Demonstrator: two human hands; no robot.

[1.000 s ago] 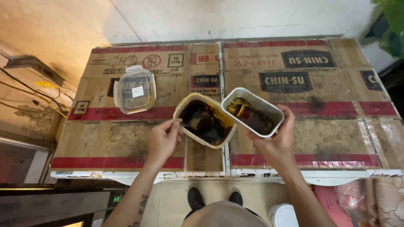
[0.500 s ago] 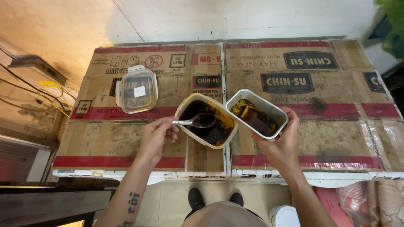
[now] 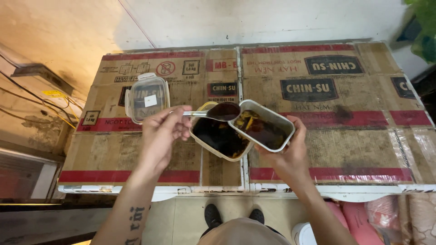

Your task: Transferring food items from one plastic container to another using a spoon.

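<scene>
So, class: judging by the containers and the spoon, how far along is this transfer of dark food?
Done: the lid lies off to one side, and both containers hold dark food. In hand: the left hand lifts a loaded spoon over the tilted grey container, which the right hand holds. Left: the cream container looks well filled.

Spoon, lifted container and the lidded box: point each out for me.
spoon (image 3: 223, 111), head view, on its dark-filled bowl.
lifted container (image 3: 272, 119), head view, on its upper rim.
lidded box (image 3: 147, 97), head view, on its clear lid.
</scene>
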